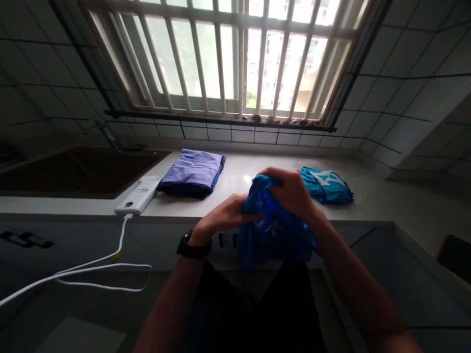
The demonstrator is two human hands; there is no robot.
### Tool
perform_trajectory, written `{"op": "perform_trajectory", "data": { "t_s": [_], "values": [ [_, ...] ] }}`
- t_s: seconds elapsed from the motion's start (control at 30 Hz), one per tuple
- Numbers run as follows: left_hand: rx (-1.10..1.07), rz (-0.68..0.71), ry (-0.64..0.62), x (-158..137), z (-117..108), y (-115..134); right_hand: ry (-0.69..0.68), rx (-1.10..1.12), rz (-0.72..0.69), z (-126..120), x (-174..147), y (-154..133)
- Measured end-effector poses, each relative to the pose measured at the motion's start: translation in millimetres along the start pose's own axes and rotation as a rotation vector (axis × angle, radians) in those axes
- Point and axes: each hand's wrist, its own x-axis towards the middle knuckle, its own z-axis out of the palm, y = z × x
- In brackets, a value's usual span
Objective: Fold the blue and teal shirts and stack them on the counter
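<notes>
A bunched blue cloth [265, 240] with a bright blue and pale print hangs in front of the counter edge, above my legs. My left hand [231, 211] grips its left side, thumb stretched over the print. My right hand [289, 189] is closed on its upper right part, with the fingertips partly hidden in the folds. Whether it is a shirt or another garment, I cannot tell. On the counter to the left lies a folded stack of lilac and dark blue fabric [196, 169]. Right of my hands rests a folded teal cloth [324, 184] with a white print.
A white power strip [140, 193] lies by the sink [22, 171], its white cable [123, 235] running over the counter's front edge. A faucet [108, 135] stands behind the sink. The barred window [228, 63] is above the counter [235, 164]. A dark object [456, 257] shows far right.
</notes>
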Motion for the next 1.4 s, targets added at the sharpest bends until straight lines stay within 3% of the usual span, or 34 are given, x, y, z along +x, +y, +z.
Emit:
{"op": "perform_trajectory", "data": {
  "t_s": [0.07, 0.13, 0.27, 0.33, 0.47, 0.57, 0.67, 0.8, 0.93, 1.0, 1.07, 1.1, 1.17, 1.27, 1.33, 1.4],
  "values": [
    [-0.057, -0.053, -0.054, 2.3, -7.7, -5.5, -0.070, -0.078, 0.020, -21.1, 2.0, -3.2],
    [-0.062, -0.104, 0.041, -3.8, -22.6, -14.2, -0.239, -0.147, 0.066, -46.6, -0.1, 3.8],
    [0.082, -0.129, 0.260, -17.0, -49.7, -18.2, -0.728, -0.233, 0.235, -80.5, -6.5, 35.9],
    [0.189, -0.114, 0.301, -18.4, -55.3, -10.1, -0.798, -0.319, 0.310, -82.5, -7.1, 51.9],
    [0.356, -0.046, 0.258, -17.1, -56.4, 4.0, -0.689, -0.525, 0.343, -75.0, -5.3, 70.7],
    [0.412, -0.045, 0.163, -18.6, -57.4, -1.5, -0.569, -0.569, 0.205, -74.0, -6.4, 74.5],
    [0.412, -0.122, 0.155, -24.6, -61.7, -10.6, -0.412, -0.584, 0.097, -75.3, -10.2, 71.5],
    [0.281, -0.166, 0.121, -40.1, -66.5, 1.0, -0.183, -0.465, 0.022, -67.7, -14.6, 59.0],
    [-0.047, -0.020, -0.065, -42.2, -57.6, 25.4, 0.091, -0.118, -0.050, -43.5, -10.8, 40.5],
    [-0.122, 0.046, 0.027, -26.8, -46.0, 28.1, 0.052, 0.104, -0.114, -29.7, -5.2, 28.6],
    [-0.088, 0.134, 0.229, -3.1, -32.6, 23.4, -0.095, 0.301, -0.175, -18.1, 1.6, 15.4],
    [-0.086, 0.167, 0.242, 8.8, -26.4, 19.5, -0.164, 0.373, -0.197, -13.6, 5.1, 8.9],
    [-0.136, 0.203, 0.131, 27.1, -16.4, 11.9, -0.228, 0.457, -0.214, -6.9, 11.2, -1.2],
    [-0.279, 0.119, 0.024, 33.7, -9.0, 6.4, -0.123, 0.478, -0.145, -1.9, 15.3, -3.8],
    [-0.372, 0.020, 0.153, 29.0, -8.3, 6.8, -0.010, 0.498, -0.038, -0.2, 11.7, 3.9],
    [-0.438, -0.043, 0.377, 23.8, -10.0, 9.4, 0.018, 0.560, 0.104, 1.9, 1.0, 16.0]
  ]
}}
